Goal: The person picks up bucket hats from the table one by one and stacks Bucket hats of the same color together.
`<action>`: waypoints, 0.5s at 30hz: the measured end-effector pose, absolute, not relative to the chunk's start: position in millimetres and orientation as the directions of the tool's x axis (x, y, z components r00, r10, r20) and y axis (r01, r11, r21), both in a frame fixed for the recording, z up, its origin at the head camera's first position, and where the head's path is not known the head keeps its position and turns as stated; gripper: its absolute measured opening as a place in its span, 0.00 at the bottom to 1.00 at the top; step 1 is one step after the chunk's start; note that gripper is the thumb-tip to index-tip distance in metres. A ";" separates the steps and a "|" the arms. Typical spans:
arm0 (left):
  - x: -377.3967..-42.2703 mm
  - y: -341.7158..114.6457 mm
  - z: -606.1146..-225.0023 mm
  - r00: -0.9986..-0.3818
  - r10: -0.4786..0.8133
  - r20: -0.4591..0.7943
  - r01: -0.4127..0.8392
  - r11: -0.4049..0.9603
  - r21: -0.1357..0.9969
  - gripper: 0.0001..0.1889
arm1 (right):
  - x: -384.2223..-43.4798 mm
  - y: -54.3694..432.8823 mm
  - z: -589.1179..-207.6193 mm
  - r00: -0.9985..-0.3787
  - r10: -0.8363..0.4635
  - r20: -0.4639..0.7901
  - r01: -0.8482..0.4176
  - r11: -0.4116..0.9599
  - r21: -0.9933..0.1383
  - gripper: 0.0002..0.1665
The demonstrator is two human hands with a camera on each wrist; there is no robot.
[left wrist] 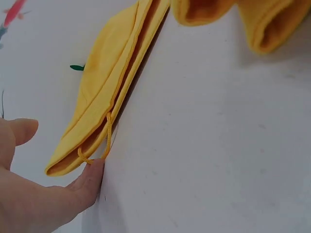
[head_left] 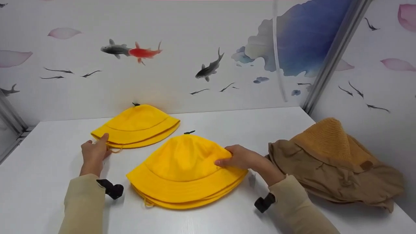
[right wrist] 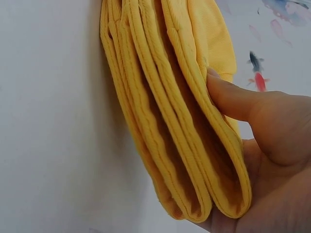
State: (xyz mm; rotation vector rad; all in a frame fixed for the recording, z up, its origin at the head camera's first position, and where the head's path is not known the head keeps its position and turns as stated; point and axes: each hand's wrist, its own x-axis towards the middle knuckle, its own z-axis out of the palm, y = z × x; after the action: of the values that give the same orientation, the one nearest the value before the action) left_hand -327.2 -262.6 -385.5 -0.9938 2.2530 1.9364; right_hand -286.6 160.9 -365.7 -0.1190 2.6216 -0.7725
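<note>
A folded yellow bucket hat [head_left: 139,122] with a small dark green tab at its top lies flat at the back left. At its left end is my left hand [head_left: 95,153], thumb apart from the hat in the left wrist view. Its fingertips [left wrist: 95,167] touch the brim near a thin yellow cord [left wrist: 108,136]. In front lies a stack of folded yellow bucket hats [head_left: 188,172], several brim layers showing in the right wrist view. My right hand [head_left: 248,161] grips the stack's right side, thumb on the upper face, other fingers mostly hidden behind.
On the right, a brown cloth hat [head_left: 325,172] lies with an orange-tan knitted hat [head_left: 328,143] on top. The white table [head_left: 227,214] meets a wall [head_left: 182,81] printed with fish at the back. A metal post [head_left: 334,58] stands at the back right corner.
</note>
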 end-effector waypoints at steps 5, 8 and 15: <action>-328.3 -255.6 -389.2 -0.806 -0.472 -0.358 -0.494 0.203 0.845 0.47 | -286.7 159.8 -365.4 -0.918 -0.181 -0.353 0.041 0.842 -0.538 0.33; -327.8 -250.0 -389.7 -0.812 -0.479 -0.334 -0.486 0.236 0.842 0.46 | -285.7 160.3 -366.1 -0.917 -0.194 -0.349 0.031 0.837 -0.547 0.31; -326.9 -244.0 -388.1 -0.821 -0.458 -0.342 -0.474 0.212 0.855 0.39 | -284.6 163.3 -367.1 -0.907 -0.246 -0.342 0.003 0.807 -0.590 0.26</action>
State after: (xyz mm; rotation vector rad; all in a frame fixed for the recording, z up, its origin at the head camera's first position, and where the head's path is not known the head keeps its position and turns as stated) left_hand -326.9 -244.0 -388.1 -0.9358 2.4344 1.7251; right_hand -284.6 163.3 -367.1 -0.1820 2.5873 -0.8455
